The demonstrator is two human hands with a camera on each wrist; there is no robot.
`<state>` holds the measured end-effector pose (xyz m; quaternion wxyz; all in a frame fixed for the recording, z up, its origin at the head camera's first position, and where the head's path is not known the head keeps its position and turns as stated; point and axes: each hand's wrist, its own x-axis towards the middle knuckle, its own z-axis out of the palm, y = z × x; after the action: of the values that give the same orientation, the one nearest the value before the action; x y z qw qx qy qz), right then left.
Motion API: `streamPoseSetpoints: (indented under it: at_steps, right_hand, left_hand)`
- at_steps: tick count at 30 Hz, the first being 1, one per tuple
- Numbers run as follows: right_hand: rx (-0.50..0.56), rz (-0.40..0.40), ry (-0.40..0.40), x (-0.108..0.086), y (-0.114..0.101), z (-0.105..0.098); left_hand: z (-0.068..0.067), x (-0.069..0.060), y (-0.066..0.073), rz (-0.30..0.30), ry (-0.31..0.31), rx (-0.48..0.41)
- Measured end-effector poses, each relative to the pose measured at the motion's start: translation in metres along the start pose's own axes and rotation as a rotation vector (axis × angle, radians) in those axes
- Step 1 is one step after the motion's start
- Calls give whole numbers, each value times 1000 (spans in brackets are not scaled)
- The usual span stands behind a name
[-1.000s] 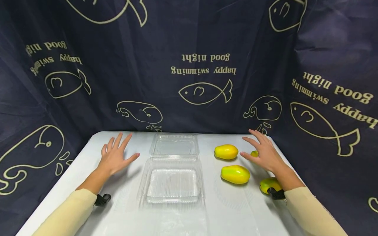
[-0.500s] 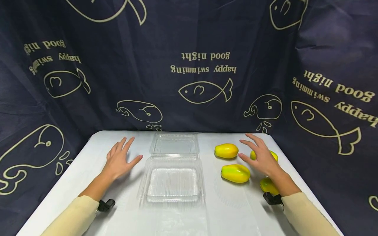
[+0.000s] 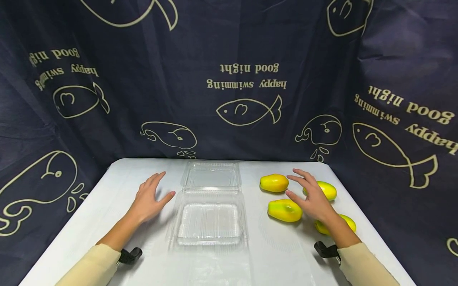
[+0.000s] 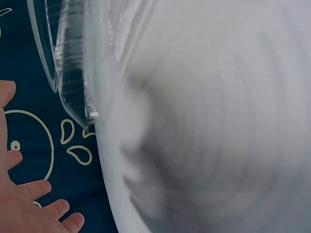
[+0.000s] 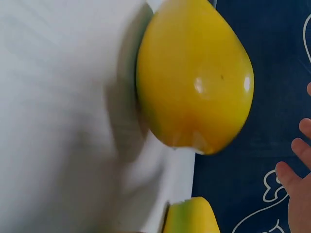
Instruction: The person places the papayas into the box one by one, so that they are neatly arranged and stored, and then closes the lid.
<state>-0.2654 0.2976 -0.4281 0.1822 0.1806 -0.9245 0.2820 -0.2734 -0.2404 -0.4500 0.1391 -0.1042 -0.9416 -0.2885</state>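
Curtained off, makeshift, booth-like, this place was! Navy fabric (image 3: 307, 59) swept across the top and down both sides of the frame, fish (image 3: 247, 112), whales (image 3: 171, 136) and upside-down "good night" lettering (image 3: 249, 68) all over, boxing in a white table (image 3: 154, 256) at lower centre; the wider room was hidden.

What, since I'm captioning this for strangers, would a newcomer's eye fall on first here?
Probably the four yellow fruits, bright against the white table on its right half. Next might come the dark curtain behind, with its pale fish and upside-down lettering. Then the clear box, which lies open mid-table, between the left hand and the right hand.
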Motion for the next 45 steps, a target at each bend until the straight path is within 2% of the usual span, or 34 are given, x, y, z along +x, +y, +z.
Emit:
streamPoseSetpoints:
  at_steps: [6,11,19,30,39,45]
  right_hand:
    - [99,30,12,-6,-5,7]
    - [167,50,27,-10,-10,12]
    - [209,94,44,-16,-13,20]
    - [310,126,53,-22,-19,25]
    - [296,173,63,-26,-19,27]
    - [305,176,58,-29,-16,28]
  left_hand:
    - [2,-6,4,-8,-11,-87]
    - [3,-12,6,-39,-30,-132]
    - [7,-20,8,-76,-82,-254]
    - [11,-27,11,-155,-123,-346]
    - [13,-30,12,-221,-165,-458]
    - [15,-34,13,-245,-187,-597]
